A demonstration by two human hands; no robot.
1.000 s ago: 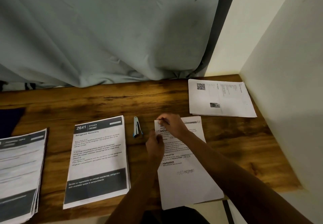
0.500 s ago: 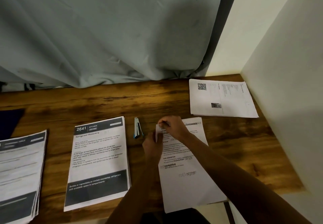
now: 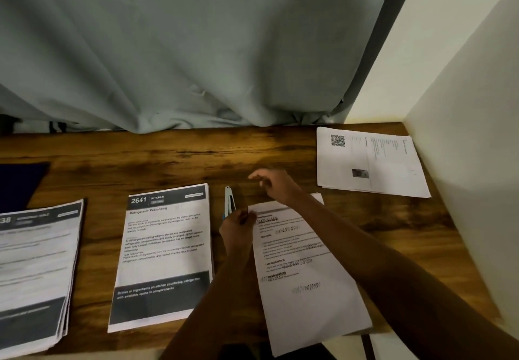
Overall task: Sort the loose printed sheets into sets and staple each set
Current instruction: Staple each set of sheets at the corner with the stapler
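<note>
the left hand (image 3: 237,226) is pinching the top corner of the sheets (image 3: 306,269), beside the stapler (image 3: 229,201). the right hand (image 3: 276,184) is hovering, fingers loosely spread.

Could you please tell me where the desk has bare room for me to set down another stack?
Widest: the back strip of desk along the curtain, left of the QR-code sheets. Also the patch between the held set and the wall. Crowded: around the stapler, by the left hand and right hand.
</note>
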